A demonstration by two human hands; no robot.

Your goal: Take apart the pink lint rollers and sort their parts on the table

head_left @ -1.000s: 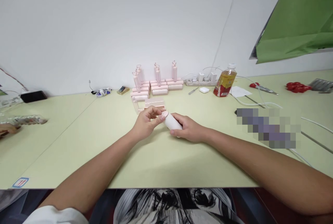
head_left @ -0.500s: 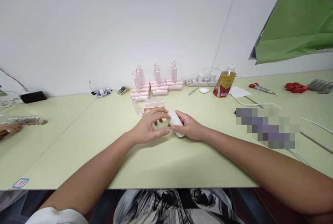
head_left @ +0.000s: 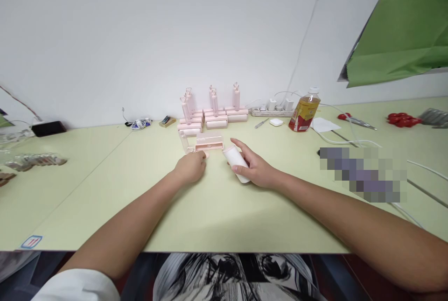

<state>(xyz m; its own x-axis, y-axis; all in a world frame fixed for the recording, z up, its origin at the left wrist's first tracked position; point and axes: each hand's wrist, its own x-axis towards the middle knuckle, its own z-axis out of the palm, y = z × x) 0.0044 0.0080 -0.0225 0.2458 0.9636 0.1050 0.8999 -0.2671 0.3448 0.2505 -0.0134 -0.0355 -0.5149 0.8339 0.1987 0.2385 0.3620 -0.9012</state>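
My right hand (head_left: 257, 168) is wrapped round a white paper roll (head_left: 235, 162) that lies tilted on the pale green table (head_left: 140, 189). My left hand (head_left: 191, 166) rests knuckles-up a little to the left, its fingers curled, with the fingertips at a small pink round cap (head_left: 204, 154) on the table. Just behind both hands lies a pink lint-roller frame with a clear cover (head_left: 206, 142). Whether the left fingers grip the cap is hidden.
Finished pink lint rollers (head_left: 210, 112) stand in rows by the wall. To their right are a power strip (head_left: 271, 110), a bottle of amber liquid (head_left: 304, 110), white cables (head_left: 350, 141) and red-handled tools (head_left: 401, 118). A black box (head_left: 48, 128) and wrapped packets (head_left: 33, 161) lie left.
My left hand let go of the roll's end and moved forward and left to the pink cap. My right hand turned the roll more upright and slid slightly right.
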